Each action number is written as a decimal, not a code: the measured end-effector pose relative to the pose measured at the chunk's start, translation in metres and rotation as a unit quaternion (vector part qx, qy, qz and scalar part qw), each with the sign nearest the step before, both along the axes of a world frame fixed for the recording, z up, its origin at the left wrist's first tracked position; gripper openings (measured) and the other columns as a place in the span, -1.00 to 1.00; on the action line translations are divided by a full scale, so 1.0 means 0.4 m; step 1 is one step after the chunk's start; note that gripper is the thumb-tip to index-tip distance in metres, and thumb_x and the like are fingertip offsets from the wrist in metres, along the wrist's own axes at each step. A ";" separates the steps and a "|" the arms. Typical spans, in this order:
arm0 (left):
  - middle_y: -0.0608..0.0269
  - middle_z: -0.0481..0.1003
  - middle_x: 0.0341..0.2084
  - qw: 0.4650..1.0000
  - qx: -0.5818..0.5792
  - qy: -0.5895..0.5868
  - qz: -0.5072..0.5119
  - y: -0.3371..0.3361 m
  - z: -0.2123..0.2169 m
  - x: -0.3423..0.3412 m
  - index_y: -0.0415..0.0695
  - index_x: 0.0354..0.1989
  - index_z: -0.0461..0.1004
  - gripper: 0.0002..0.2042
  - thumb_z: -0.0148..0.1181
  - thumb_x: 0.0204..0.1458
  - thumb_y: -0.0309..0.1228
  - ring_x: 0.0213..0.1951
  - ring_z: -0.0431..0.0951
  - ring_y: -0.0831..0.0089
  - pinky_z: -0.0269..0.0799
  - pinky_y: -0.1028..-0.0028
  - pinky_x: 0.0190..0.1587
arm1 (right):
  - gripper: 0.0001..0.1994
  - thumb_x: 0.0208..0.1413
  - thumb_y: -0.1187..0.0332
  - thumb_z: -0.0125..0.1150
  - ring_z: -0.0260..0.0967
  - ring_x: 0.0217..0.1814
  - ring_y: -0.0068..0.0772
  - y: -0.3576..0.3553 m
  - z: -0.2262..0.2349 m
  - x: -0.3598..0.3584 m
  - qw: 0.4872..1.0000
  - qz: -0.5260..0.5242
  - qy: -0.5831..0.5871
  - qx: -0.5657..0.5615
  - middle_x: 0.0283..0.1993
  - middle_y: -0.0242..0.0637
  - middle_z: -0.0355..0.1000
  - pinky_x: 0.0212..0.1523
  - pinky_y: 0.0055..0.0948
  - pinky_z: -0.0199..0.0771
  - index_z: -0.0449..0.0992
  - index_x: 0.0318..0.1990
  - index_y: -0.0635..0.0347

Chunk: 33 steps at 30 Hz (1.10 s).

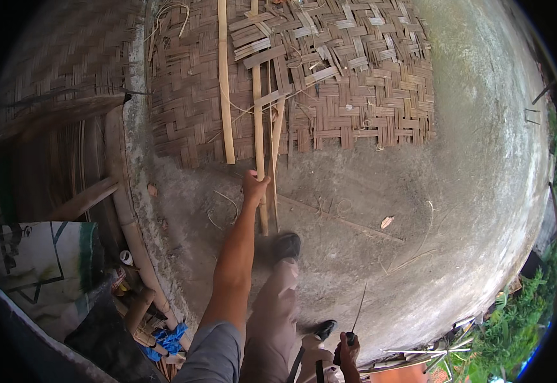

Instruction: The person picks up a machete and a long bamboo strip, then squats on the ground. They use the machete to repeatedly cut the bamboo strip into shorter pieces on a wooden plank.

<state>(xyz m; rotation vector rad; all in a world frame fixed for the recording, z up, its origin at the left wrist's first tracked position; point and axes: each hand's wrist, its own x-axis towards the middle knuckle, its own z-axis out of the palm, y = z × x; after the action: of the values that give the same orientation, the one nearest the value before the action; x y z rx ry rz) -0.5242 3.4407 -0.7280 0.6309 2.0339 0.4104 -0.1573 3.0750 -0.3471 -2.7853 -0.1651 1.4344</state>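
My left hand is closed around a long, pale bamboo strip near its lower end. The strip runs up across a woven bamboo mat and ends just beside my shoe. Low in the view, my right hand grips the black handle of a tool with a long, thin shaft or blade pointing upward. Seen at this angle, its exact kind is unclear. A second bamboo strip lies left of the held one. To the right, more narrow strips lean close together.
A dark shoe is on the concrete floor below the mat. A dry leaf and curled fibres lie on the right. Bamboo poles, a stained sheet and blue plastic line the left. Green plants grow at lower right.
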 end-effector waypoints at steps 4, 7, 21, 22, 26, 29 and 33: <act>0.20 0.60 -0.38 0.994 0.001 -0.108 0.020 -0.054 0.002 0.002 -0.22 -0.20 0.57 -0.74 0.41 0.07 -0.30 -0.28 0.61 0.36 0.51 0.34 -0.20 | -0.62 0.16 0.04 0.40 0.34 -0.67 -0.53 0.039 0.053 -0.009 1.000 0.006 -0.011 -0.011 -0.62 -0.39 0.36 -0.64 -0.42 0.38 0.44 -0.32 0.16; 0.21 0.62 -0.39 0.984 0.057 -0.167 -0.034 -0.007 0.069 -0.011 -0.15 -0.18 0.65 -0.75 0.42 0.09 -0.25 -0.21 0.64 0.31 0.49 0.35 -0.04 | -0.68 0.18 0.07 0.41 0.26 -0.66 -0.53 -0.023 -0.024 0.008 0.996 0.063 -0.022 0.062 -0.61 -0.42 0.35 -0.64 -0.41 0.30 0.49 -0.28 0.11; -0.20 0.56 -0.14 0.984 0.056 0.153 -0.075 0.206 0.036 -0.196 -0.29 0.05 0.32 -0.58 0.29 0.09 -0.37 -0.07 0.58 -0.22 0.50 -0.04 0.03 | -0.73 0.23 0.21 0.40 0.06 -0.69 -0.69 0.107 -0.065 -0.023 0.983 0.123 -0.083 0.106 -0.63 -0.56 0.21 -0.69 -0.53 0.05 0.40 -0.39 -0.01; -0.24 0.56 -0.18 0.975 0.079 0.186 -0.092 0.200 0.031 -0.189 -0.31 0.01 0.32 -0.63 0.24 0.11 -0.38 -0.11 0.59 -0.25 0.51 -0.06 -0.01 | -0.73 0.23 0.20 0.40 0.06 -0.68 -0.68 0.082 -0.071 -0.025 0.988 0.088 -0.068 0.112 -0.63 -0.56 0.21 -0.69 -0.52 0.06 0.41 -0.39 0.00; -0.41 0.53 -0.32 0.980 0.047 0.156 -0.112 0.089 0.167 -0.081 -0.42 -0.03 0.30 -0.68 0.08 0.18 -0.39 -0.15 0.58 -0.32 0.52 -0.07 -0.08 | -0.73 0.25 0.18 0.38 0.07 -0.66 -0.67 0.026 -0.036 -0.036 0.991 0.059 -0.028 0.120 -0.63 -0.56 0.21 -0.67 -0.48 0.09 0.43 -0.38 0.04; -0.21 0.55 -0.46 0.993 0.049 0.102 -0.039 -0.070 0.254 -0.069 -0.37 -0.12 0.42 -0.50 -0.05 0.31 -0.04 -0.30 0.58 -0.29 0.51 -0.02 -0.24 | -0.74 0.25 0.19 0.38 0.08 -0.65 -0.67 0.047 0.032 -0.065 0.990 0.082 -0.019 0.112 -0.62 -0.56 0.22 -0.66 -0.49 0.10 0.45 -0.37 0.05; 0.37 0.25 -0.79 0.954 -0.055 -0.261 0.139 -0.254 0.508 -0.067 -0.22 -0.24 0.54 -0.23 -0.22 0.26 0.38 -0.77 0.27 0.43 0.16 0.42 -0.69 | -0.74 0.23 0.15 0.41 0.12 -0.63 -0.65 0.048 0.103 -0.074 0.986 0.087 0.003 0.139 -0.60 -0.54 0.27 -0.63 -0.49 0.16 0.48 -0.30 0.07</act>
<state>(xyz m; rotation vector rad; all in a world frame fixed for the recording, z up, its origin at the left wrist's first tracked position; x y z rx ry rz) -0.5512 3.3392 -0.5250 0.1372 1.6196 0.5587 -0.1871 3.0941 -0.3060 -2.5924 -0.5754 1.3298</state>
